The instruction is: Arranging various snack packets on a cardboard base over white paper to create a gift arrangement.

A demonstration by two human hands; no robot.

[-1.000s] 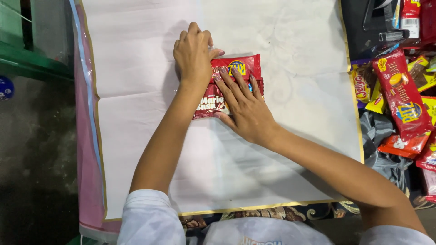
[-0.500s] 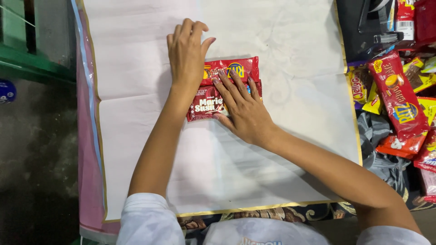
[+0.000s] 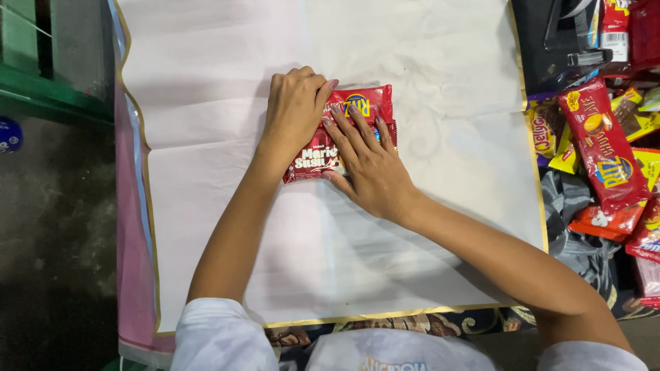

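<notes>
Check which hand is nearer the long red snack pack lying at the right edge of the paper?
Right. The right hand lies between the left hand and the long red snack pack; neither touches it, both rest on the red packets mid-sheet.

Landmark: white paper sheet [image 3: 412, 275], spread flat.
Sheet centre: red biscuit packs [image 3: 344, 134] lie here, with the left hand [image 3: 295, 110] and right hand [image 3: 368, 165] flat on them.
Open room on the sheet: bare paper above, below and to both sides of the packs.
Right of the sheet: heaped snack packets [image 3: 605, 151] crowd its edge.
Left of the sheet: green ledge [image 3: 41, 89] stands apart.
</notes>
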